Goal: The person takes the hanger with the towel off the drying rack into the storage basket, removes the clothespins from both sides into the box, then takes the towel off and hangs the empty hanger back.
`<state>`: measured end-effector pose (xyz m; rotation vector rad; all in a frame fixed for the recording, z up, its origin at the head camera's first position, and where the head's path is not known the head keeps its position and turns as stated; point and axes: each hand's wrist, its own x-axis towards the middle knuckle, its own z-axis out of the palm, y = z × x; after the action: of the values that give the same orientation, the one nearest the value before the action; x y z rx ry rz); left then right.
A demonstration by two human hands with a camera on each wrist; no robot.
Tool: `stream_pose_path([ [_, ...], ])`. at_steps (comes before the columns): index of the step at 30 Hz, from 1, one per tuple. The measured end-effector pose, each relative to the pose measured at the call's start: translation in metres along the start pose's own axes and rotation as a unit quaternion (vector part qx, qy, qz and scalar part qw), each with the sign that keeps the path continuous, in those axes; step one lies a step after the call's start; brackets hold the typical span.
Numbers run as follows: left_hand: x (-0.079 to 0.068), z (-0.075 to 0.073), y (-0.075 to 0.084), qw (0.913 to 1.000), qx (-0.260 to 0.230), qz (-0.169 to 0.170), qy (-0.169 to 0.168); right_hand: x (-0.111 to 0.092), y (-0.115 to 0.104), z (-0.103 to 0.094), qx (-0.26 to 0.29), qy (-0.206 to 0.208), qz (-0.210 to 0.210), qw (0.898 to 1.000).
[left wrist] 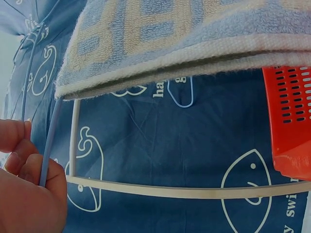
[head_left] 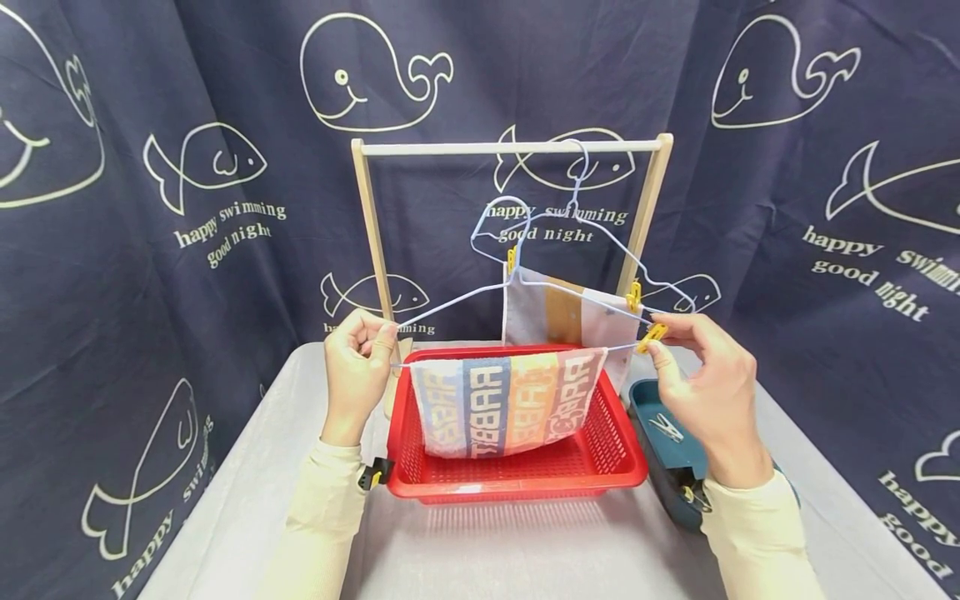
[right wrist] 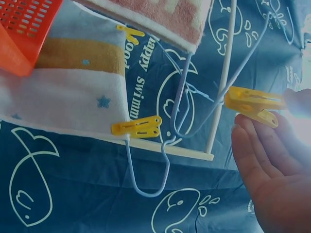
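Observation:
My left hand (head_left: 356, 362) grips the left end of a light blue hanger (head_left: 457, 298), its wire passing between thumb and fingers. Folded over the hanger's lower bar hangs a small striped towel (head_left: 510, 404) in blue, orange and pink with lettering. At the other end my right hand (head_left: 708, 379) pinches a yellow clothespin (head_left: 652, 337) between thumb and fingers. In the right wrist view this clothespin (right wrist: 250, 102) overlaps the hanger's bent corner, apart from the towel's edge. The left wrist view shows the left hand (left wrist: 34, 189) beside the towel's end.
Below the towel sits a red basket (head_left: 525, 482). Behind it stands a rack with a white bar (head_left: 465, 150), carrying another hanger (head_left: 607, 237) with a grey, brown and white towel (head_left: 564, 312) held by yellow clothespins. A dark teal bin (head_left: 678, 450) stands at the right.

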<state>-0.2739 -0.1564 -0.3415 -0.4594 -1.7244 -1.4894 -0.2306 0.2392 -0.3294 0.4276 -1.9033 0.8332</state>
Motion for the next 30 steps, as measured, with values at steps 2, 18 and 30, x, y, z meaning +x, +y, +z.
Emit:
stream_pose_path([
  [2, 0.0, 0.0, 0.0, 1.0, -0.001, -0.001, -0.001, 0.0, 0.001, -0.002, -0.005, 0.005, 0.008, 1.0],
  [18, 0.001, 0.002, -0.001, 1.0, 0.0, 0.001, 0.005, 0.006, 0.009, -0.02, -0.059, 0.003, 0.103, 0.993],
  [30, 0.0, 0.003, 0.006, 1.0, -0.003, -0.007, 0.004, -0.003, 0.033, -0.022, -0.118, -0.032, 0.154, 0.98],
])
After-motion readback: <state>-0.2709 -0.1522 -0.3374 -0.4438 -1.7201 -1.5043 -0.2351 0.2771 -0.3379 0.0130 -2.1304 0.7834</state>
